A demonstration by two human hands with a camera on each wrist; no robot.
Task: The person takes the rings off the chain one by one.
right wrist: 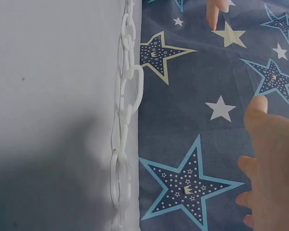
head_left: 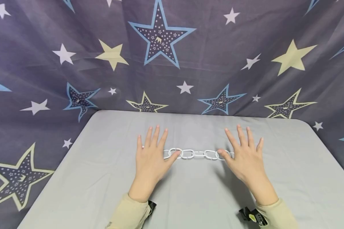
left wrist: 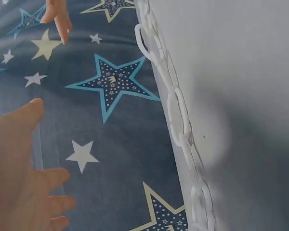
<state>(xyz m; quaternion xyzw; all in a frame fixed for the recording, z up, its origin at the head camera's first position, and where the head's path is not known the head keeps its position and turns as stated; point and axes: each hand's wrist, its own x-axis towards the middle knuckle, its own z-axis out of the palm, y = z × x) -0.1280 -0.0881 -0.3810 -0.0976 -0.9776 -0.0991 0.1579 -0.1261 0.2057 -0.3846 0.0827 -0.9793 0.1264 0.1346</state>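
Note:
A white plastic chain [head_left: 187,154] of oval links lies in a line across the grey-covered table. Over its left part hovers my left hand [head_left: 152,159], palm down with fingers spread, hiding some links. My right hand [head_left: 246,159] is held the same way above the chain's right end. Neither hand grips anything. In the left wrist view the chain [left wrist: 178,115] runs along beside the left hand [left wrist: 19,168], with a gap between them. The right wrist view likewise shows the chain [right wrist: 120,120] apart from the right hand [right wrist: 277,168].
The table [head_left: 83,181] has a smooth grey cover with rounded far corners. Behind it and at its sides hangs a dark cloth [head_left: 206,41] printed with stars. Dark straps with small devices [head_left: 252,217] sit at the wrists, by the beige sleeves [head_left: 129,213].

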